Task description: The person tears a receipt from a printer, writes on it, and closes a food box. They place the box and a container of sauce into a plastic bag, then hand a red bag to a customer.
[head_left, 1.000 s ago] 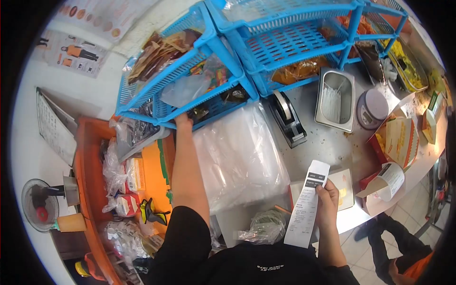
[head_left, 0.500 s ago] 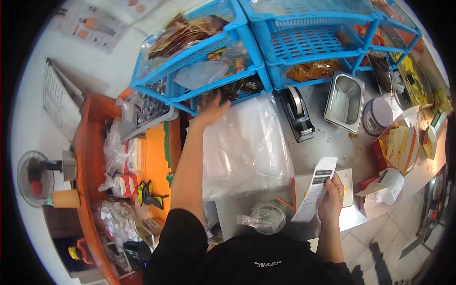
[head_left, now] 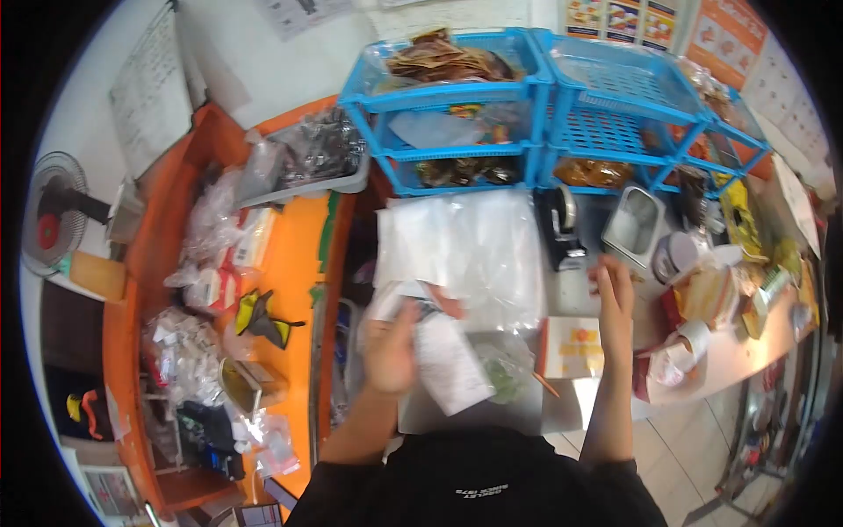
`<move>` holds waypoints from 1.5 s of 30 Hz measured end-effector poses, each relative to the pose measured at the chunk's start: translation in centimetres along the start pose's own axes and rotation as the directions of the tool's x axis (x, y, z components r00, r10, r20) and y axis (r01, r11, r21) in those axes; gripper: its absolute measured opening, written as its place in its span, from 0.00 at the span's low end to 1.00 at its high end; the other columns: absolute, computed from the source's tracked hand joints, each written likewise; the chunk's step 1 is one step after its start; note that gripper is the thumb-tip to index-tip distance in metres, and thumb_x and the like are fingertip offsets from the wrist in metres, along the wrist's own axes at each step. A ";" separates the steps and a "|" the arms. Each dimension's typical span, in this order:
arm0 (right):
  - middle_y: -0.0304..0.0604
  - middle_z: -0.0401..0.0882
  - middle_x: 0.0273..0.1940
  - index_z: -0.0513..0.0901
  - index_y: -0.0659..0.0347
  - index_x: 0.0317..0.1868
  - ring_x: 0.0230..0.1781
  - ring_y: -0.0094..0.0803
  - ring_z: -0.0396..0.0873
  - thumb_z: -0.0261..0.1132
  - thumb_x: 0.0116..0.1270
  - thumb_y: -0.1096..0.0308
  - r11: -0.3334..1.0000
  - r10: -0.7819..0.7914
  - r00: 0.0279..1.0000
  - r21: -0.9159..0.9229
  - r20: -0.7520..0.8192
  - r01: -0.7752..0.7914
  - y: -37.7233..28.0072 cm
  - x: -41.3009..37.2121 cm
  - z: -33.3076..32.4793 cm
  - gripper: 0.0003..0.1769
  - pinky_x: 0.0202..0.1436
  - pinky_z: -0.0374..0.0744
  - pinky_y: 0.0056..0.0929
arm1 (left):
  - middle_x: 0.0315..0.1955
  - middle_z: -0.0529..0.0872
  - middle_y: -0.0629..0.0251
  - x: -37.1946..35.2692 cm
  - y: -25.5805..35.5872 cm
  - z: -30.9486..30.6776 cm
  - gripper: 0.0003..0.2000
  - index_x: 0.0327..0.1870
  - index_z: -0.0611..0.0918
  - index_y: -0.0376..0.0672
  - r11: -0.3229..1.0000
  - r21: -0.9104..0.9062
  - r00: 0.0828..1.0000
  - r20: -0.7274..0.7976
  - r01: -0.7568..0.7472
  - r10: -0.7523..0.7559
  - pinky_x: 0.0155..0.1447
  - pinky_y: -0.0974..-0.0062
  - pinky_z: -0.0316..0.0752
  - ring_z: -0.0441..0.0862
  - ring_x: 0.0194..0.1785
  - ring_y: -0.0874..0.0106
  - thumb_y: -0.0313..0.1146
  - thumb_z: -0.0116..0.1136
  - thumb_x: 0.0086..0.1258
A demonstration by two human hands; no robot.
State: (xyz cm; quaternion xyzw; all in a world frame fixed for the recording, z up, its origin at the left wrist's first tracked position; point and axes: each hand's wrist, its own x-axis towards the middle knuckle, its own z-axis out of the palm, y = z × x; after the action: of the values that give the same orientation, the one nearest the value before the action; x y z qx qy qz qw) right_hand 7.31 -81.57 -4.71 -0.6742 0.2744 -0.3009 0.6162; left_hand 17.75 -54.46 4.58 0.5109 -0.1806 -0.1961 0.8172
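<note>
While the right hand (head_left: 615, 294) hovers spread, the left hand (head_left: 392, 350) pinches a white, motion-blurred receipt (head_left: 452, 369).

food stall packing counter: blue stacked baskets (head_left: 536, 114) of snack bags top centre, tape dispenser (head_left: 562, 230), scale (head_left: 673, 256), menu posters (head_left: 650, 22) upper right

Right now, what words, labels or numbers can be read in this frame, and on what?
Paper slip by the left hand: print blurred, unreadable.
Black shirt: small white lettering, upside down, too small to read.
Wall posters: too small.
Wall sheet: faint lines, unreadable.
Nothing can be quoted.
</note>
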 end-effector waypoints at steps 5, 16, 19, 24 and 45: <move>0.37 0.76 0.50 0.74 0.57 0.59 0.42 0.25 0.73 0.58 0.70 0.51 0.960 0.133 0.991 -0.248 0.005 -0.127 10.4 7.3 -1.7 0.24 0.42 0.72 0.27 | 0.35 0.84 0.49 -2.1 -0.1 -2.6 0.13 0.52 0.71 0.34 0.993 0.019 0.984 -0.135 0.118 -0.115 0.54 0.62 0.77 0.84 0.41 0.61 0.24 0.42 0.69; 0.33 0.83 0.29 0.86 0.57 0.31 0.28 0.20 0.73 0.66 0.62 0.68 0.899 0.346 0.936 0.259 0.072 -0.352 8.3 6.6 0.9 0.05 0.32 0.68 0.21 | 0.30 0.83 0.72 -3.8 -5.8 -5.1 0.06 0.40 0.81 0.36 0.994 0.011 0.982 -0.152 0.111 -0.108 0.40 0.84 0.71 0.77 0.33 0.84 0.25 0.52 0.69; 0.39 0.83 0.25 0.85 0.62 0.28 0.23 0.25 0.75 0.68 0.59 0.66 0.975 0.179 0.984 -0.134 0.004 -0.177 11.0 6.0 0.6 0.08 0.28 0.71 0.26 | 0.30 0.83 0.71 -3.3 -5.4 -4.6 0.05 0.40 0.81 0.36 0.998 0.003 0.989 -0.132 0.070 -0.069 0.40 0.84 0.71 0.78 0.33 0.83 0.24 0.53 0.68; 0.54 0.81 0.22 0.86 0.66 0.28 0.22 0.41 0.81 0.71 0.54 0.62 0.576 -0.293 0.954 -0.808 -0.059 0.127 14.4 6.8 0.3 0.13 0.32 0.77 0.32 | 0.33 0.84 0.70 -2.8 -4.9 -1.8 0.06 0.44 0.80 0.34 0.995 0.069 0.996 -0.064 0.068 -0.064 0.40 0.84 0.72 0.78 0.36 0.83 0.24 0.54 0.69; 0.59 0.65 0.61 0.59 0.70 0.67 0.62 0.49 0.65 0.77 0.49 0.56 0.743 -0.276 0.897 -0.515 0.345 0.427 -1.7 -12.7 2.0 0.51 0.58 0.70 0.39 | 0.38 0.83 0.67 -5.8 -1.7 -3.3 0.09 0.48 0.78 0.32 0.972 0.201 0.985 -0.097 -0.119 0.140 0.45 0.82 0.73 0.79 0.39 0.82 0.24 0.55 0.71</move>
State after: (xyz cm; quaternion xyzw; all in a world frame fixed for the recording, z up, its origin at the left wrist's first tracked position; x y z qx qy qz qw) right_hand 0.37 -70.68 -3.99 -0.9005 0.1408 -0.2285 0.3421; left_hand 14.15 -49.73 1.11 0.5857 -0.1863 -0.0951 0.7831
